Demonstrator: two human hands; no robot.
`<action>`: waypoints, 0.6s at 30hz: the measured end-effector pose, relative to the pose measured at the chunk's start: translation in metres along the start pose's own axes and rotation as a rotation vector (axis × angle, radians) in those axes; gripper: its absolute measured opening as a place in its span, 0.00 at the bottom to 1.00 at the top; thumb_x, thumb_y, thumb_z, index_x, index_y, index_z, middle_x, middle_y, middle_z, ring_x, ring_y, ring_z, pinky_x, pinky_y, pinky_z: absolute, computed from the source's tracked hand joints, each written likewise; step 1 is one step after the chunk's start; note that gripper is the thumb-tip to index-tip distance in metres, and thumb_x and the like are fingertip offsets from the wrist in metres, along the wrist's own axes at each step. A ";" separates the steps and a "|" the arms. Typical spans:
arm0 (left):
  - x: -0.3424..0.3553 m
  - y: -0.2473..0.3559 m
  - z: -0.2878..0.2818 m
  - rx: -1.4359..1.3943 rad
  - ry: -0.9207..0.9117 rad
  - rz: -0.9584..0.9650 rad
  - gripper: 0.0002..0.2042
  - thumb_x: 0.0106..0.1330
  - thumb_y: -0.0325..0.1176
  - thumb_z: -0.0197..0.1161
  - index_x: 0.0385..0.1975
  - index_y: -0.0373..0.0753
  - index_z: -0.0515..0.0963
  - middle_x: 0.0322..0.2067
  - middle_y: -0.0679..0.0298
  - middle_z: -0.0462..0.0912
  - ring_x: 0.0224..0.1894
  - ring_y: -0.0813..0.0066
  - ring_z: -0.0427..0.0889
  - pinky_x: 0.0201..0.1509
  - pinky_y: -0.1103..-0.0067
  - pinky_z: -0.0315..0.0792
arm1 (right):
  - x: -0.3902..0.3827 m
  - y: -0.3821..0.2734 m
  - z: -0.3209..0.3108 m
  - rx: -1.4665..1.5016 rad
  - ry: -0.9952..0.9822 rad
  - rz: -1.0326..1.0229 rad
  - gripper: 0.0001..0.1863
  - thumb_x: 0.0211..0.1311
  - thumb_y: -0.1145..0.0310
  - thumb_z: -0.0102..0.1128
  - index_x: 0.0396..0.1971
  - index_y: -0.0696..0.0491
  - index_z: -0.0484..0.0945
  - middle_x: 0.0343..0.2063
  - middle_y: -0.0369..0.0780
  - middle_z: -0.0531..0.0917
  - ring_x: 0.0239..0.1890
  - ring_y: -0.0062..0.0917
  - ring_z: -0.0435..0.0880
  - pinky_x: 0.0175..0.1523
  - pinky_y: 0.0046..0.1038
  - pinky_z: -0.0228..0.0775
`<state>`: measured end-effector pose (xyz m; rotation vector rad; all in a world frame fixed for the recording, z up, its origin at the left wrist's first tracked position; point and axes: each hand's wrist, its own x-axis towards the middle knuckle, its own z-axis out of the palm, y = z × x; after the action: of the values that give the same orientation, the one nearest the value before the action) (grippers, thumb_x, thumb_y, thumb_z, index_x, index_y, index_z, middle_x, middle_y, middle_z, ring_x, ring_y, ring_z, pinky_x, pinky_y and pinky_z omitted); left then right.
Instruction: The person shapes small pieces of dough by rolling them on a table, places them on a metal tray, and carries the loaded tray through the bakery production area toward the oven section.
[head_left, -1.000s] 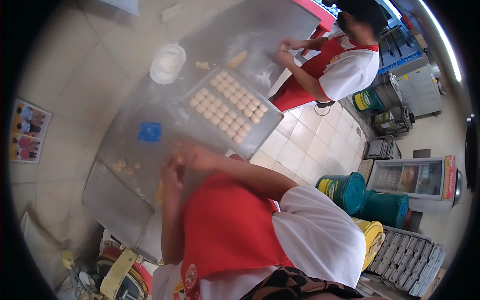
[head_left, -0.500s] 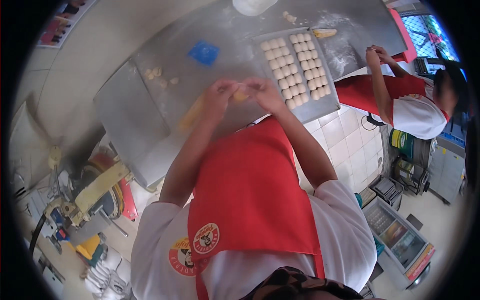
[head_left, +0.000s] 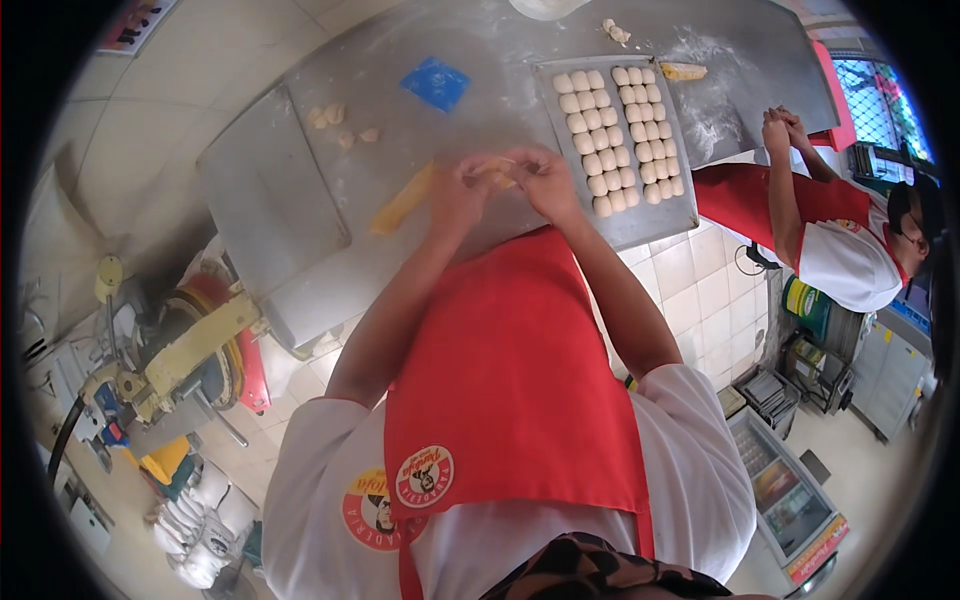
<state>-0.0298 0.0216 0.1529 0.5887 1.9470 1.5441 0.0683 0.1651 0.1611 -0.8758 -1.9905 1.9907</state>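
Observation:
My left hand (head_left: 465,190) and my right hand (head_left: 545,182) meet above the near side of the metal table, fingers pinched together. Between their fingertips is a small yellowish piece (head_left: 500,176); its kind is not clear. A long yellow strip or block (head_left: 405,200) lies on the table just left of my left hand, its far end close to the wrist. To the right of my right hand sits a metal tray (head_left: 583,225) bearing two blocks of round, pale dough balls (head_left: 592,140) in rows.
A blue square packet (head_left: 435,83) lies beyond my hands. Dough scraps (head_left: 330,115) are scattered at the left, near an upturned or flat metal sheet (head_left: 275,170). A yellow bar (head_left: 684,71) rests right of the tray. A co-worker in a red apron (head_left: 740,200) stands at the right.
My hands stay together, and their fingers have shifted around the yellowish piece. The view has moved slightly, so the table and tray appear further right and lower. The co-worker's hands have come closer together.

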 end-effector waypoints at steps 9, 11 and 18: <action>0.004 -0.072 0.030 0.243 -0.003 0.041 0.11 0.64 0.28 0.69 0.45 0.33 0.85 0.37 0.56 0.86 0.35 0.70 0.89 0.35 0.76 0.82 | 0.000 0.062 -0.008 0.042 0.020 0.107 0.13 0.65 0.69 0.70 0.45 0.60 0.84 0.41 0.39 0.81 0.34 0.19 0.84 0.37 0.24 0.80; 0.001 -0.090 0.031 0.371 0.018 0.125 0.10 0.63 0.27 0.70 0.43 0.35 0.86 0.35 0.56 0.84 0.34 0.66 0.88 0.35 0.74 0.81 | -0.005 0.086 -0.007 -0.063 -0.049 0.121 0.14 0.62 0.69 0.71 0.46 0.58 0.84 0.38 0.39 0.81 0.34 0.24 0.84 0.39 0.28 0.80; 0.009 -0.123 0.042 0.625 -0.050 0.088 0.09 0.61 0.30 0.70 0.41 0.40 0.87 0.42 0.51 0.80 0.45 0.54 0.84 0.49 0.64 0.78 | 0.006 0.144 -0.006 -0.649 0.013 -0.510 0.15 0.53 0.74 0.68 0.43 0.53 0.84 0.35 0.48 0.81 0.38 0.50 0.82 0.44 0.44 0.77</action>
<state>-0.0058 0.0289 0.0254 0.9623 2.3889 0.9300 0.1047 0.1619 0.0217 -0.3957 -2.5637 1.0764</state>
